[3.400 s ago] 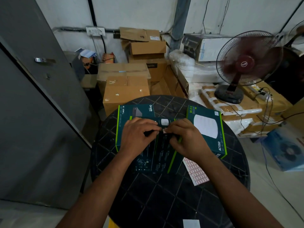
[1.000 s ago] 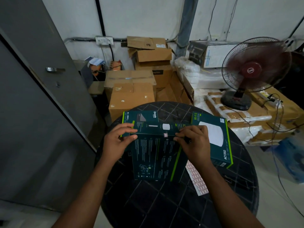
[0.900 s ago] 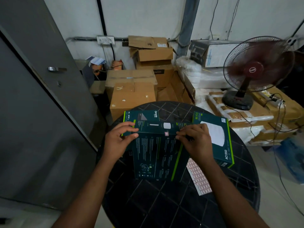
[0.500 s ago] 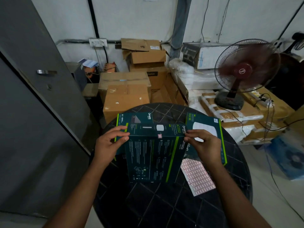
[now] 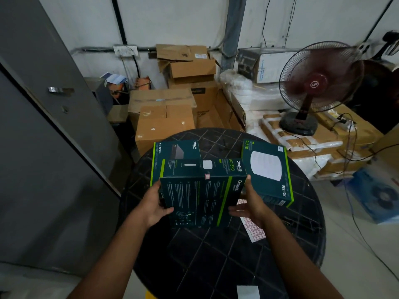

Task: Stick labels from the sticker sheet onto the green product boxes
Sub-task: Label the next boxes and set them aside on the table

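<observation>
I hold a dark green product box (image 5: 200, 199) above the round black table (image 5: 216, 260), tilted toward me. A small pink label (image 5: 207, 176) sits over its top edge. My left hand (image 5: 154, 205) grips its left side and my right hand (image 5: 250, 203) its right side. Behind it lies a second green box (image 5: 174, 148), partly hidden. A third green box (image 5: 269, 169) with a white disc picture lies to the right. The pink sticker sheet (image 5: 253, 230) lies on the table under my right wrist, partly covered.
Brown cardboard cartons (image 5: 164, 121) are stacked beyond the table. A running red pedestal fan (image 5: 317, 83) stands on wrapped parcels at right, with cables trailing. A grey door (image 5: 43, 126) fills the left. A small white paper (image 5: 247, 292) lies at the table's near edge.
Both hands slid from the box's top edge to its sides and lifted the box off the table toward me. The label stays stuck on its top edge.
</observation>
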Available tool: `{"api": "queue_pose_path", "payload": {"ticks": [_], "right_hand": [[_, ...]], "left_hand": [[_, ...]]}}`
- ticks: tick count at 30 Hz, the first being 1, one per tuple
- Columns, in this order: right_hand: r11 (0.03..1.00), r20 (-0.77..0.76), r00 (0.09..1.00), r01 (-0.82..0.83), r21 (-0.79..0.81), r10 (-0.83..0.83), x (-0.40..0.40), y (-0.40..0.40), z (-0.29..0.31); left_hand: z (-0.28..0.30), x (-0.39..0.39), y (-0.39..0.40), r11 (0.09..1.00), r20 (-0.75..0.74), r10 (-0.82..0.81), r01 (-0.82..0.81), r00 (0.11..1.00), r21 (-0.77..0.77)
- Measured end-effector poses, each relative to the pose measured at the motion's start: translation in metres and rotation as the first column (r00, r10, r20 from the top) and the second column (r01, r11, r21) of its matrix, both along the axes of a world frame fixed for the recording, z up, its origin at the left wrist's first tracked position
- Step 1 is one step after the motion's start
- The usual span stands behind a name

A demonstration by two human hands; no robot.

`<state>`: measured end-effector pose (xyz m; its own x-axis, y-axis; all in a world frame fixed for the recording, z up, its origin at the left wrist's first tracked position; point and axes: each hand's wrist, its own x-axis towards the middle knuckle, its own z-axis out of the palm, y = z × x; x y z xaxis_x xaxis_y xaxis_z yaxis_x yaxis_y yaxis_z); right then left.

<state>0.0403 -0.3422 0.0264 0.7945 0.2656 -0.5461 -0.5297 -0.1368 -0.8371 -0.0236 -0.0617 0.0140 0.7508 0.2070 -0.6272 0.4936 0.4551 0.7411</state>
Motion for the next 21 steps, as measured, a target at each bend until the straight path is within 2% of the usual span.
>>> {"api": "queue_pose_path", "payload": {"ticks": [4,8,11,13,17,21], "right_hand": [[0.997,0.074,0.997,0.028,0.072,-0.033,-0.005,-0.001,0.038],[0.982,0.085,0.995,0.037,0.185,-0.053,-0.005,-0.023,0.084],[0.953,0.154,0.987,0.003,0.304,-0.053,-0.008,-0.028,0.105],[0.922,0.243,0.967,-0.02,0.387,-0.081,-0.005,-0.027,0.102],[0.907,0.41,0.891,0.005,0.421,-0.195,-0.004,-0.015,0.084],[0.916,0.429,0.889,-0.025,0.4,-0.163,-0.006,-0.004,0.064]], "left_hand": [[0.03,-0.002,-0.008,0.991,0.053,-0.018,0.011,0.998,0.132],[0.064,-0.001,-0.008,0.994,0.084,-0.069,0.062,0.994,0.086],[0.082,0.008,-0.014,0.985,0.167,-0.078,0.05,0.983,0.166],[0.085,0.016,-0.014,0.972,0.248,-0.026,-0.033,0.968,0.231],[0.088,0.026,-0.007,0.994,0.34,0.012,-0.048,0.94,0.099],[0.072,0.033,0.007,0.988,0.389,-0.022,-0.039,0.921,0.148]]}}
